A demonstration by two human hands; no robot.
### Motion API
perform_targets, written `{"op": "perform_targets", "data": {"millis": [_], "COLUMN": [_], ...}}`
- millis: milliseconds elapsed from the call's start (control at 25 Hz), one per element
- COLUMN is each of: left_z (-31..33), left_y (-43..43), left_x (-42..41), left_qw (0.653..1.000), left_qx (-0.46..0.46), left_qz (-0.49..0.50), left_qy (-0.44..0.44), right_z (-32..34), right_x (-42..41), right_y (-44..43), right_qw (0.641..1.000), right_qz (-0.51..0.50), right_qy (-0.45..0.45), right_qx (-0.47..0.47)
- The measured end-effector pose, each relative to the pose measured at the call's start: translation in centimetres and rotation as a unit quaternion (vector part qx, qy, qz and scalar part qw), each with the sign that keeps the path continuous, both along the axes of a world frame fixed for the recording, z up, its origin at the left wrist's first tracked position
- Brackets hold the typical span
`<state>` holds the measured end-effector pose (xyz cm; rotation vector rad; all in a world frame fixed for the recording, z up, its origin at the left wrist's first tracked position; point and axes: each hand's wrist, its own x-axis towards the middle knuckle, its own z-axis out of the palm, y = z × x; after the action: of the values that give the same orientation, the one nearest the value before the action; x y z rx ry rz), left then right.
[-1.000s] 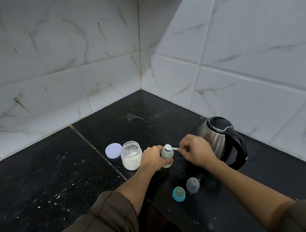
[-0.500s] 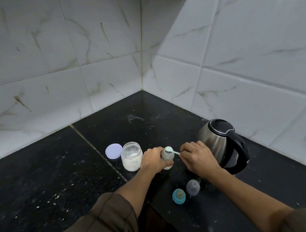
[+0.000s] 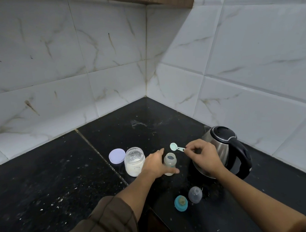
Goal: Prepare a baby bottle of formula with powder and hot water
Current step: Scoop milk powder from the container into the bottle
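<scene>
A small clear baby bottle (image 3: 170,161) stands open-mouthed on the black counter (image 3: 63,173). My left hand (image 3: 154,165) lies beside it with fingers spread, the thumb at the bottle's base and the grip loosened. My right hand (image 3: 202,157) pinches the handle of a pale green scoop (image 3: 173,146), held just above and behind the bottle's mouth; the scoop bowl faces me and looks empty. An open glass jar of white powder (image 3: 134,161) stands left of my left hand. A steel kettle (image 3: 218,146) with a black handle is behind my right hand.
The jar's lilac lid (image 3: 117,156) lies flat left of the jar. A teal nipple ring (image 3: 181,203) and a clear bottle cap (image 3: 195,194) sit near the counter's front edge. Tiled walls meet in a corner behind. White specks dot the counter's left part.
My right hand has lifted the scoop off the bottle's mouth, up and slightly back. My left hand has opened from its grip on the bottle.
</scene>
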<state>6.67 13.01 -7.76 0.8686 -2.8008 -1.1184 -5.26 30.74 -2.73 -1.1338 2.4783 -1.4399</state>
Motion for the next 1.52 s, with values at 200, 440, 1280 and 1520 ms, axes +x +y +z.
{"op": "perform_targets", "data": {"millis": [200, 440, 1280, 1520], "left_z": [3.0, 6.5, 1.9, 1.6], "left_y": [-1.7, -3.8, -14.7, -15.6], "left_x": [0.3, 1.0, 7.1, 6.9], "left_qw": [0.989, 0.964, 0.968, 0.968], "left_qx": [0.049, 0.07, -0.08, -0.081], "left_qz": [0.031, 0.055, 0.188, 0.19], "left_qy": [0.134, 0.25, 0.147, 0.145], "right_z": [3.0, 5.1, 1.2, 1.0], "right_x": [-1.0, 0.6, 7.9, 8.0], "right_y": [-1.6, -5.9, -19.9, -20.6], "right_qw": [0.994, 0.995, 0.873, 0.861], "right_qz": [-0.032, -0.028, 0.154, 0.159], "right_qy": [-0.084, -0.089, 0.086, 0.092], "right_qx": [-0.057, -0.025, 0.454, 0.474]}}
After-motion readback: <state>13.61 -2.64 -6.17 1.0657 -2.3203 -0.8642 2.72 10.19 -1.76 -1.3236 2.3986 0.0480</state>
